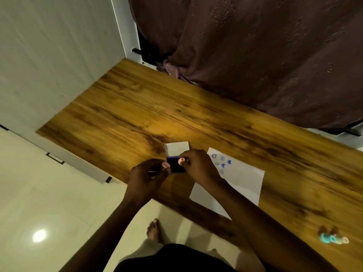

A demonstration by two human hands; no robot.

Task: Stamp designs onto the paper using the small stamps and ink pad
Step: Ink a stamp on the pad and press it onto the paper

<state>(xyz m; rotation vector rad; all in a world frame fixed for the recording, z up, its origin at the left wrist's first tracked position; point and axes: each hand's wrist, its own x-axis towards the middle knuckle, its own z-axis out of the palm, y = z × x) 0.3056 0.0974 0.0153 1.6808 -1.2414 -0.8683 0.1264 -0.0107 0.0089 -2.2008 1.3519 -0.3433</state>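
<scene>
A dark blue ink pad [176, 166] lies open on the wooden table [149, 114], its white lid [177, 149] flipped up behind it. My left hand [149, 176] steadies the pad's left edge with thumb and fingers. My right hand [197, 164] pinches a small stamp against the pad's right side; the stamp itself is mostly hidden by my fingers. A white sheet of paper [241, 183] lies to the right, with several blue stamped marks [223, 160] near its upper left corner.
A small cluster of spare stamps [333, 238], teal and pale, sits near the table's front right. A brown curtain [255, 46] hangs behind the table. White cabinet panels [49, 65] stand at left. My bare foot [154, 230] is on the tiled floor.
</scene>
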